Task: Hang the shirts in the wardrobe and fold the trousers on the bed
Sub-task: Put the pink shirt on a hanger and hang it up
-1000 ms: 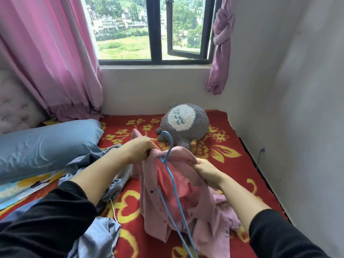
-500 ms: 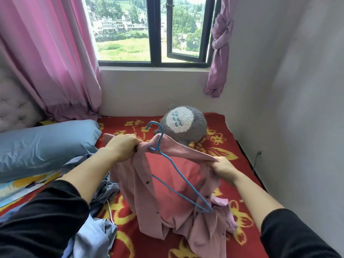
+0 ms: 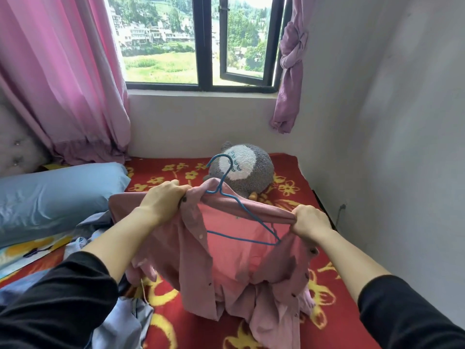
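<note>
The hanging step is live here. The pink shirt (image 3: 226,260) is held up just in front of the plush toy (image 3: 251,170), its hem trailing on the red blanket (image 3: 161,177). The blue hanger (image 3: 241,239) sits inside it, its hook poking out at the collar across the toy's face. The left hand (image 3: 163,200) has its fingers curled tight round the collar side; the right hand (image 3: 310,221) clenches the bunched shoulder, right of the toy and nearer the person. 1 hanger arm looks seated on the right; the left shoulder seems unsettled, so the next move likely calls for easing that cloth over the wire, then taking the hook.

Left of the toy lies a blue pillow (image 3: 55,195); nearer than that is a heap of blue clothes (image 3: 125,321), and it's unclear whether they are trousers. Behind the toy is a white wall, a dark-framed window and pink curtains; no wardrobe is in view.
</note>
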Action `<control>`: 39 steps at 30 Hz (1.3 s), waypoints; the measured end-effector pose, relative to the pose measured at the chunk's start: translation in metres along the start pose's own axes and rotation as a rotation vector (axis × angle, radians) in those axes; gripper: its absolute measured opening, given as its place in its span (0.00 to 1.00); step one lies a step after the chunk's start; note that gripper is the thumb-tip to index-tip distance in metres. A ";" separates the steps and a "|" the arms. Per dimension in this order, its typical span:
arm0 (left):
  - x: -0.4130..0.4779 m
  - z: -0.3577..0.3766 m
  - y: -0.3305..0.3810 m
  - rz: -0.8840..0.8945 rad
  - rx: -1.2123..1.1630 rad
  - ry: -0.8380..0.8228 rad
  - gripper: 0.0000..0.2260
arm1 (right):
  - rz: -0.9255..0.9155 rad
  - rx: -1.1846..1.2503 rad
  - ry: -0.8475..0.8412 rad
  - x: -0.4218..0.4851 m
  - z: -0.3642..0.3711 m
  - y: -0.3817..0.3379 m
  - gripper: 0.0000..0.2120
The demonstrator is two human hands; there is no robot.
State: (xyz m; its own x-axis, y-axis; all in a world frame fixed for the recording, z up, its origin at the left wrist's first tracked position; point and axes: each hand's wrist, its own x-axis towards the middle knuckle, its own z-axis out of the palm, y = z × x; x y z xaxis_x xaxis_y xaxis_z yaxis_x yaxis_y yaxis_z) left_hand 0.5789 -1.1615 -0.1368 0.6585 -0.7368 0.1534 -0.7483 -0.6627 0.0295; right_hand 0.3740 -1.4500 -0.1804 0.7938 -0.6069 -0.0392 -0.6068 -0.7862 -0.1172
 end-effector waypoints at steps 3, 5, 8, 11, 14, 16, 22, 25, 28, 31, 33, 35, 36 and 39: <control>-0.003 0.006 0.008 -0.031 -0.006 -0.002 0.13 | 0.150 0.360 -0.047 0.000 -0.004 -0.003 0.05; -0.005 0.011 0.014 -0.070 -0.013 0.010 0.12 | 0.184 0.582 -0.040 -0.001 -0.008 -0.010 0.10; -0.006 0.017 0.027 -0.115 -0.062 0.021 0.12 | 0.122 0.826 -0.047 -0.001 -0.017 -0.033 0.04; -0.004 0.018 0.039 -0.145 -0.198 0.046 0.12 | 0.035 1.149 -0.082 -0.002 -0.028 -0.065 0.05; -0.007 0.008 0.036 -0.221 -0.338 0.138 0.15 | 0.041 1.406 -0.208 -0.004 -0.044 -0.082 0.12; -0.012 -0.006 0.029 -0.262 -0.413 0.227 0.21 | -0.040 1.346 -0.131 0.002 -0.051 -0.085 0.19; -0.049 -0.044 0.007 -0.331 -0.576 0.303 0.21 | -0.327 0.388 0.419 0.001 -0.055 -0.110 0.12; -0.082 -0.059 0.008 -0.367 -0.626 0.357 0.21 | -0.450 0.538 0.463 -0.009 -0.068 -0.125 0.05; -0.119 -0.075 0.016 -0.426 -0.607 0.467 0.17 | -0.558 0.641 0.503 -0.025 -0.082 -0.143 0.03; -0.161 -0.096 0.022 -0.503 -0.587 0.620 0.11 | -0.578 0.762 0.478 -0.044 -0.091 -0.160 0.07; -0.195 -0.110 0.027 -0.554 -0.636 0.702 0.13 | -0.594 0.831 0.423 -0.059 -0.094 -0.170 0.08; -0.233 -0.120 0.037 -0.594 -0.760 0.753 0.11 | -0.598 0.875 0.349 -0.077 -0.095 -0.180 0.09; -0.253 -0.123 0.042 -0.603 -0.800 0.773 0.09 | -0.608 0.891 0.310 -0.087 -0.094 -0.185 0.08; -0.312 -0.136 0.054 -0.641 -0.751 0.891 0.09 | -0.656 0.900 0.240 -0.119 -0.092 -0.208 0.06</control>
State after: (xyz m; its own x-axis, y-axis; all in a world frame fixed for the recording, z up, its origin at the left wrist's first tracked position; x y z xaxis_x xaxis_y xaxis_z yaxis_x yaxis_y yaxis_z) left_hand 0.3223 -0.9491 -0.0491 0.8470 0.2060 0.4900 -0.3798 -0.4106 0.8290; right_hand 0.4015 -1.2252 -0.0596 0.8606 -0.1922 0.4717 0.2489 -0.6494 -0.7185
